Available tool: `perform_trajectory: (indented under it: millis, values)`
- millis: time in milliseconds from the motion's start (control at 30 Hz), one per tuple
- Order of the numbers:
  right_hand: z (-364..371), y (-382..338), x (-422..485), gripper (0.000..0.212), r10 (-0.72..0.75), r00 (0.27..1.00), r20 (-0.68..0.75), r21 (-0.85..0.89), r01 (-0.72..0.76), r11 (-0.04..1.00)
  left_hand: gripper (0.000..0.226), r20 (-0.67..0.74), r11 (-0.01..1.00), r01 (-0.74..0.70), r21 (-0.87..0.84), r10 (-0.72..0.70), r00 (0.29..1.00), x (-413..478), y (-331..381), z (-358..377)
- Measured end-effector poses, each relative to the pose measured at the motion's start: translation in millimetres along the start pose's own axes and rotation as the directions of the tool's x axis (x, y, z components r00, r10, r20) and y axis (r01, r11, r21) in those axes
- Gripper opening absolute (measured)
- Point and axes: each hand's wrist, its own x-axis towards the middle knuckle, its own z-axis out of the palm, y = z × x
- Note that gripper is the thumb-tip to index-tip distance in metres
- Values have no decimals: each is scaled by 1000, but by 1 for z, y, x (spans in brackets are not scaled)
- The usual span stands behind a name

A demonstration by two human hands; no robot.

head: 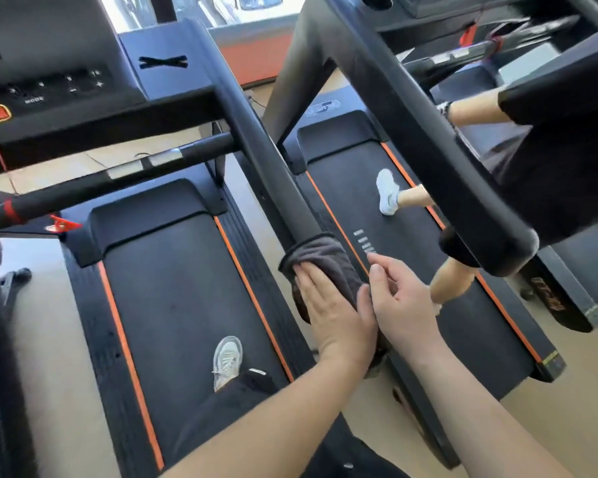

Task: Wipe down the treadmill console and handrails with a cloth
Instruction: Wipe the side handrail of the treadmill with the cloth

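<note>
Dark cloth (pixel 320 260) wrapped round black handrail (pixel 256 132) end — bunched.

Your left hand (pixel 328 305) lies flat, palm down, fingers straight and close together. Your right hand (pixel 403 298) hangs just beside it, fingers loosely curled, thumb raised, holding nothing.

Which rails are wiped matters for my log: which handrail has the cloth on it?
The long handrail running diagonally through the middle: the dark cloth wraps its near end, pressed by the left hand. The neighbouring treadmill's handrail on the right is bare.
</note>
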Motion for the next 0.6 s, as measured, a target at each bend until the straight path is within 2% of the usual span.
perform_trajectory:
  millis: [100,367,500,600]
  values:
    - [16,-9,26,27,22,999,32,-7,-22,1000,109,34,993,89,-83,-87,996,39,7,-14]
    - [59,-50,105,22,-21,997,81,-23,23,999,114,-99,964,210,-166,-228,969,188,36,-68]
    - [73,-68,131,24,-21,996,92,-8,22,1000,107,-104,945,242,-219,-270,957,237,42,-86]
    - [75,-74,135,24,-29,995,101,4,29,1000,93,-108,910,300,-287,-342,934,270,50,-102]
